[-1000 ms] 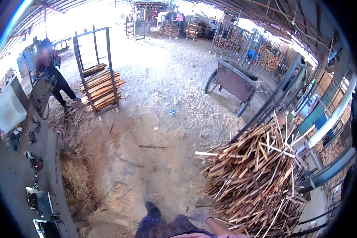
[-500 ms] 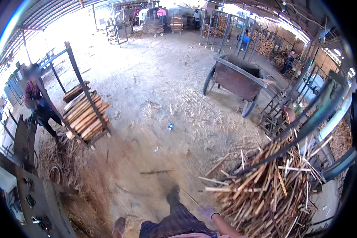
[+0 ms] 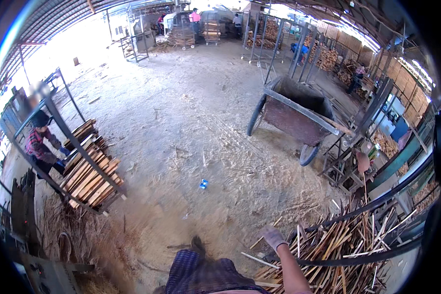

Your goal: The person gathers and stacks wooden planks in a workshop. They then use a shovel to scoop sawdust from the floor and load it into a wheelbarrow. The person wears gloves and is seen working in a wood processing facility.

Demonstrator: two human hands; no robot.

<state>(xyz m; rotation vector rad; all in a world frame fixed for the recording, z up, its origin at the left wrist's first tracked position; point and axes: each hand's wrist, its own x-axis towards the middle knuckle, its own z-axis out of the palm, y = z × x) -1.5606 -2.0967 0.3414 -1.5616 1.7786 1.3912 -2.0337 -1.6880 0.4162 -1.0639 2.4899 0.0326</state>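
Note:
My right hand (image 3: 273, 236), in a pale glove, reaches forward at lower centre right with loosely extended fingers. Nothing shows in its grasp. A thin wooden strip (image 3: 254, 243) passes beneath it in the picture, seemingly on the ground; contact cannot be made out. Beside my right forearm spreads a large heap of wood strips (image 3: 330, 255), lying in many directions. My left hand is out of view. A dark checked cloth (image 3: 201, 274) covers my lap and legs, with one dark shoe (image 3: 197, 245) ahead of it.
A metal cart (image 3: 296, 112) stands ahead right. At left, another person (image 3: 44, 147) bends at a metal rack (image 3: 66, 130) stacked with boards (image 3: 95, 171). A curved dark bar (image 3: 367, 257) crosses the strip heap. A small blue object (image 3: 204, 183) lies on the dusty floor.
My right hand has risen forward and right. My left hand has left the lower edge of view. The view has shifted forward, and the person at left has bent toward the boards.

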